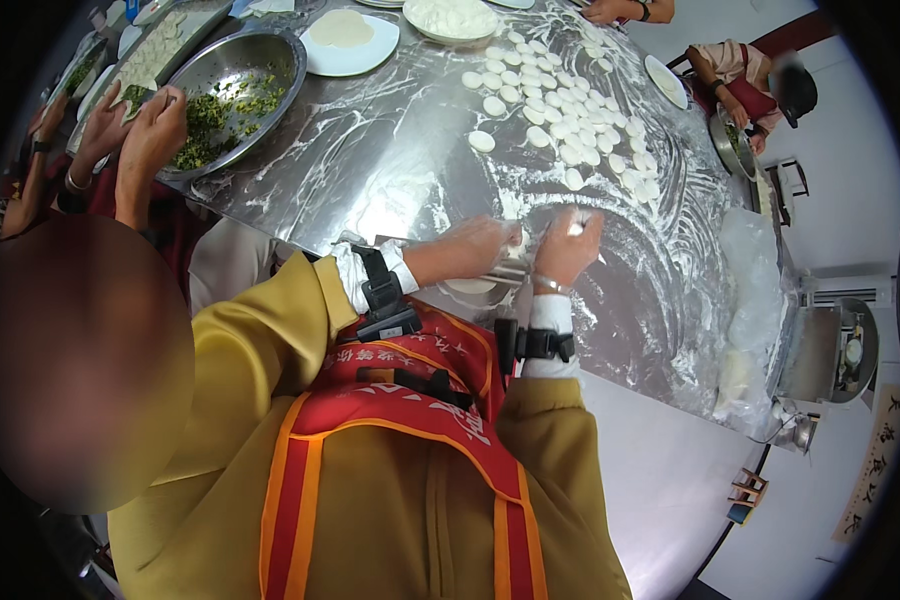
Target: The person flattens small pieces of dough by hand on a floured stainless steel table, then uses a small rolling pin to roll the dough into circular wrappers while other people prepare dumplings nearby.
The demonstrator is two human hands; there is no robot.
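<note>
My left hand (474,244) is curled low over a floured steel table (307,172), its fingertips beside a bit of white dough (521,246). What its fingers hold is hidden. Just right of it, my right hand (570,241) is bent closed, with a small white piece of dough (576,228) showing among its fingers. A pale thin rod (508,274), perhaps a rolling pin, lies between my wrists. Partly under my left forearm is a flat round dough wrapper (469,286). Many small flattened dough discs (559,112) are scattered beyond my hands.
At the left, another person's hands (146,131) hold a filled wrapper beside a steel bowl (289,75) of chopped green filling. A plate of wrappers (345,64) and a bowl of flour (450,19) stand farther back. Clear plastic sheeting (750,292) lies along the right edge.
</note>
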